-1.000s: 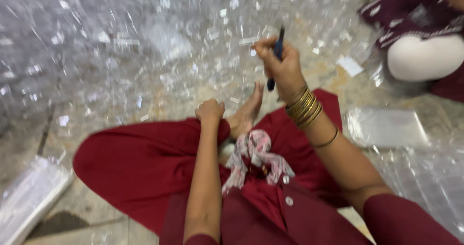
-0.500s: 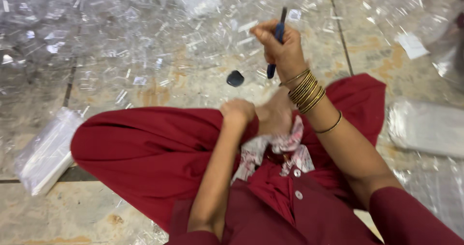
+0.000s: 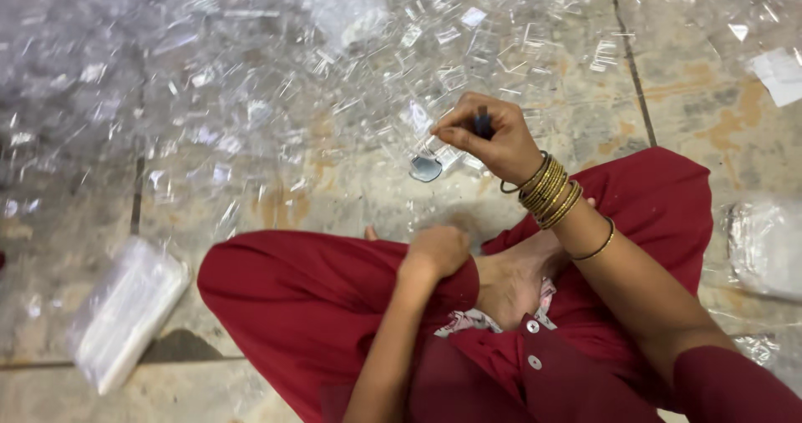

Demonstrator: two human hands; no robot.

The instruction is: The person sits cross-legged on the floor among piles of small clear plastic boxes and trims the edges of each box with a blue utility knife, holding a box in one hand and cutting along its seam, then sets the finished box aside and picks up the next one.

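Two hands are working above a crossed red-trousered lap. Nearest, the left hand [image 3: 436,253] is resting clenched on the knee, seemingly empty. Farther out, the right hand [image 3: 489,139] is pinching a small dark pen-like tool [image 3: 483,123] upright, bangles [image 3: 550,193] stacked at the wrist. Beyond it, a small clear round piece [image 3: 425,168] is lying on the floor [image 3: 334,197], apart from the fingertips. Farther still, clear plastic scraps [image 3: 251,72] are spreading widely; that piece could easily get lost among them, or be nudged away.

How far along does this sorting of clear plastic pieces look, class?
Done: one packed clear bundle lies by the knee. In hand: the right hand pinches a dark tool; the left hand rests on the red trousers. Left: loose clear pieces cover the floor.
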